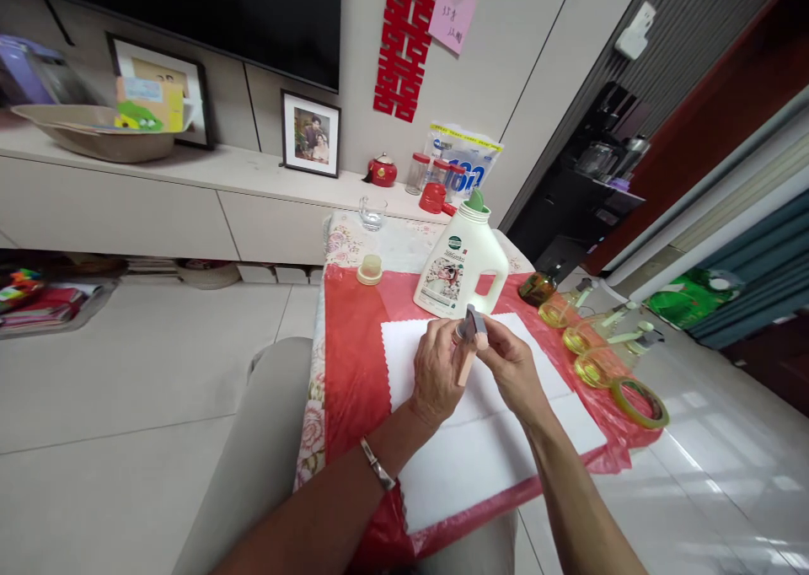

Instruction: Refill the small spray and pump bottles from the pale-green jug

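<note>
Over the white scallop-edged sheet (468,448), both my hands are closed on a small trigger spray head (468,330), grey at the top with a peach-coloured part pointing down. My left hand (436,373) wraps it from the left, its thumb hidden. From the other side, my right hand (511,360) pinches it with thumb and fingers. Just behind the hands stands a pale green detergent jug (458,259), uncapped, a green spout showing in its neck. A translucent cap (370,270) lies to its left on the red plastic sheet (354,347).
Along the table's right edge are several clear bottles with yellow liquid (594,364), a dark amber bottle (537,286) and a roll of tape (640,402). At the back stand a glass cup (372,212), a red scoop (433,197) and lidded jars (417,174).
</note>
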Tool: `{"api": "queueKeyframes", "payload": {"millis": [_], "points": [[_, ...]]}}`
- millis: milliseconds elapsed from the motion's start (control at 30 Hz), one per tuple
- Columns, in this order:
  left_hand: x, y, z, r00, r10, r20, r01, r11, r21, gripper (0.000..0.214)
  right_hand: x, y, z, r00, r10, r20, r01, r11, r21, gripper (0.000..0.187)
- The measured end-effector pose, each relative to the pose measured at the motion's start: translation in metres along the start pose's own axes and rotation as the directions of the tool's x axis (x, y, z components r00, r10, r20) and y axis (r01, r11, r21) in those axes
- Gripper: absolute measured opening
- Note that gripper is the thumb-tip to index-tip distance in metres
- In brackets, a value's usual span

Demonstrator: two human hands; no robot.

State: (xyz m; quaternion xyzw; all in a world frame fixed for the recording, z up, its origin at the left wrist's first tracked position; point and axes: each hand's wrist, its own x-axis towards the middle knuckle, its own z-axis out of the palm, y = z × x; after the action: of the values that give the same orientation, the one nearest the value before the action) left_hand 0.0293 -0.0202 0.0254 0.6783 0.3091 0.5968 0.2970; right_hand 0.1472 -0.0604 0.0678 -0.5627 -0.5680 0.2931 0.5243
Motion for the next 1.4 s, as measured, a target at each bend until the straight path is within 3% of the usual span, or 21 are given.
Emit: {"api": "queueKeyframes", "payload": {"millis": [133, 333, 500, 733, 933, 1167, 1400], "points": [[-0.003, -0.005, 0.001, 1.000, 0.013, 0.002, -0.013, 0.999, -0.039, 0.037, -0.005, 0.010, 0.009, 0.999, -0.029, -0.041, 0.030, 0.999, 0.023, 0.033], [-0.004, -0.010, 0.000, 0.994, 0.112, -0.019, -0.113, 0.992, -0.051, 0.039, -0.008, 0.016, 0.020, 0.990, -0.039, -0.138, 0.046, 0.998, 0.045, 0.031], [-0.005, -0.012, 0.001, 0.995, 0.041, -0.089, -0.051, 0.992, -0.113, 0.028, -0.011, 0.021, 0.027, 0.973, -0.019, -0.229, 0.036, 0.997, 0.071, 0.030], [-0.004, -0.017, 0.002, 0.998, 0.013, -0.068, -0.024, 0.986, -0.167, 0.027, -0.009, 0.023, 0.030, 0.974, -0.017, -0.227, 0.037, 0.996, 0.084, 0.029], [-0.003, -0.016, -0.005, 0.998, -0.029, -0.047, 0.020, 0.981, -0.192, 0.026, -0.006, 0.031, 0.036, 0.952, -0.005, -0.307, 0.039, 0.994, 0.102, 0.035], [0.000, -0.008, -0.007, 0.997, -0.070, -0.015, 0.063, 0.962, -0.265, 0.022, -0.006, 0.025, 0.037, 0.933, -0.081, -0.351, 0.086, 0.996, -0.001, 0.027], [-0.001, -0.012, -0.004, 0.996, -0.085, -0.012, 0.079, 0.956, -0.282, 0.025, -0.005, 0.021, 0.029, 0.941, -0.188, -0.282, 0.143, 0.974, -0.173, 0.017]]}}
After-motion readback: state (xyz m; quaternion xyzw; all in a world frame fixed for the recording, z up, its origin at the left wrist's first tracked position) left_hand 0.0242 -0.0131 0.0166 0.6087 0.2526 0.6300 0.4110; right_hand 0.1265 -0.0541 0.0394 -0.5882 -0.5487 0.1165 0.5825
